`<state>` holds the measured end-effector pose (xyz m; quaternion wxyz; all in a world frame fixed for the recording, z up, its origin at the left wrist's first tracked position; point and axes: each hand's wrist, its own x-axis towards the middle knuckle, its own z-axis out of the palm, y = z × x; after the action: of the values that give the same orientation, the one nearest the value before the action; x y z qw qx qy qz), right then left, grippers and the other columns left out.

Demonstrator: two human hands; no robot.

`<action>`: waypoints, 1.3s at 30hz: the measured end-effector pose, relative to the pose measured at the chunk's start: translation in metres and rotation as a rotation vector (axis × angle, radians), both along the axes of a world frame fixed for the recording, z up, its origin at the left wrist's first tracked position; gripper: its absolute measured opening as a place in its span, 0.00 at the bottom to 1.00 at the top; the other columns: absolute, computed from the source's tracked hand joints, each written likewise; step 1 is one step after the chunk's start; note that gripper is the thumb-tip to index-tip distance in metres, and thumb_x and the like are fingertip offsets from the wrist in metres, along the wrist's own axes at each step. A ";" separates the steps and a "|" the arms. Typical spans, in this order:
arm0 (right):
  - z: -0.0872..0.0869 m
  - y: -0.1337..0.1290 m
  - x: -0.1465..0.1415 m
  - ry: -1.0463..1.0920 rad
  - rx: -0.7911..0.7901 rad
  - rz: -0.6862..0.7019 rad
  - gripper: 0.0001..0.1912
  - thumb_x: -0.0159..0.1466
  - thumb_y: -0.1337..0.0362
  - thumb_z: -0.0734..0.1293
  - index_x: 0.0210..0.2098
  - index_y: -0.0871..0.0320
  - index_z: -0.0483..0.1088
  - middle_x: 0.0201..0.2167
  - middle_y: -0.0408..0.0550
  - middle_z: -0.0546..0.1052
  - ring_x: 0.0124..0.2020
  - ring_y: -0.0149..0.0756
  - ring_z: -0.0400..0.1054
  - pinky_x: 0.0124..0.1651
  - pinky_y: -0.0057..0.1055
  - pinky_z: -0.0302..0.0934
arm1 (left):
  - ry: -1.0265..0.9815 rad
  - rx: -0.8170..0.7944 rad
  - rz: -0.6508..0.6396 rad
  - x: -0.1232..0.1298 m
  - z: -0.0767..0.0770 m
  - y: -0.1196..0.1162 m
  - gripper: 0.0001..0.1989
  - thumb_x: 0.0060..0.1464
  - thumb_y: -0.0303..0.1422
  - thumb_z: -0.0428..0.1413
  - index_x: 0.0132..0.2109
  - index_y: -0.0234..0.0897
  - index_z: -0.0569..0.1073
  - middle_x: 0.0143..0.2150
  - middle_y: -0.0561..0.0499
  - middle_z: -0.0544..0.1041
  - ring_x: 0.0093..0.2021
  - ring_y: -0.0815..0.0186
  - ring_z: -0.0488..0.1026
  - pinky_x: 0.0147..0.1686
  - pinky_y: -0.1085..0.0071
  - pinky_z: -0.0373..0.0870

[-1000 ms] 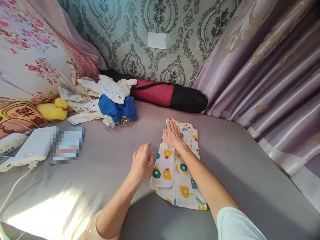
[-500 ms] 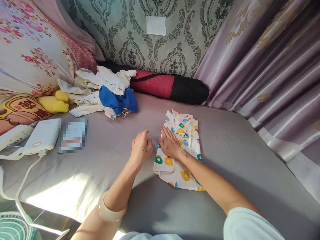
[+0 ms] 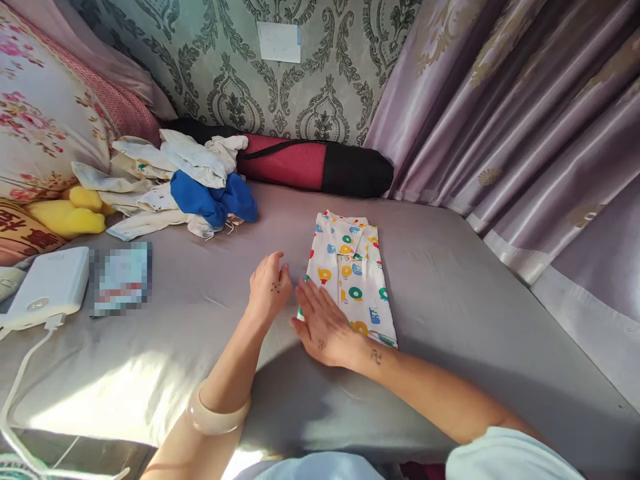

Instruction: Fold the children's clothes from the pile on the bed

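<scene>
Two bare hands worked over a grey sheet [image 3: 450,300]. The right hand [image 3: 325,327] was open and flat, palm down, its fingers together and laid over the near left corner of a folded white cloth [image 3: 356,277] printed with yellow, green, red and blue figures. The cloth stretched away beyond that hand and out to its right, a smaller folded flap near its far end. The left hand [image 3: 270,288] hovered or rested just left of the cloth, apart from it, fingers bent and thumb raised; its palm was hidden, so whether it was closed could not be told. A pale bangle [image 3: 217,415] circled the forearm behind it.

Ahead of the left hand and to its left lay a heap of pale clothes [image 3: 195,160] with a blue garment [image 3: 213,200] on its near side. Well left of that hand were a pixelated packet [image 3: 123,277] and a white device [image 3: 50,287] with a cable plugged in. Beyond both hands, a red-and-black bag [image 3: 285,163] lay along the wall.
</scene>
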<state>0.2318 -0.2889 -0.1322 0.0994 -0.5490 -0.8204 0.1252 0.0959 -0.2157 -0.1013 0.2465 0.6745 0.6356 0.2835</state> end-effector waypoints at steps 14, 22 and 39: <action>0.028 -0.027 0.063 0.142 0.045 -0.071 0.31 0.73 0.54 0.49 0.70 0.61 0.47 0.71 0.55 0.51 0.72 0.42 0.41 0.71 0.46 0.43 | 0.044 -0.019 -0.256 0.002 -0.008 -0.003 0.19 0.61 0.38 0.47 0.54 0.37 0.71 0.51 0.43 0.78 0.47 0.59 0.76 0.47 0.63 0.72; -0.007 -0.034 0.112 -0.038 -0.105 -0.344 0.35 0.72 0.50 0.45 0.71 0.67 0.44 0.72 0.57 0.43 0.72 0.43 0.35 0.72 0.47 0.37 | 0.321 0.074 -0.791 0.018 -0.030 -0.022 0.23 0.65 0.41 0.43 0.63 0.41 0.64 0.69 0.42 0.59 0.71 0.51 0.50 0.65 0.45 0.48; 0.024 -0.079 0.141 0.492 -0.316 -0.702 0.21 0.67 0.49 0.58 0.49 0.56 0.70 0.24 0.42 0.75 0.21 0.32 0.68 0.28 0.29 0.61 | 0.210 -0.272 -0.440 -0.001 -0.002 -0.017 0.24 0.53 0.46 0.51 0.55 0.41 0.68 0.32 0.51 0.77 0.34 0.61 0.73 0.32 0.69 0.66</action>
<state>0.3728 -0.3683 -0.1078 0.2427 -0.7562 -0.5074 0.3342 0.0951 -0.2330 -0.1034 0.3231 0.7827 0.5282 0.0635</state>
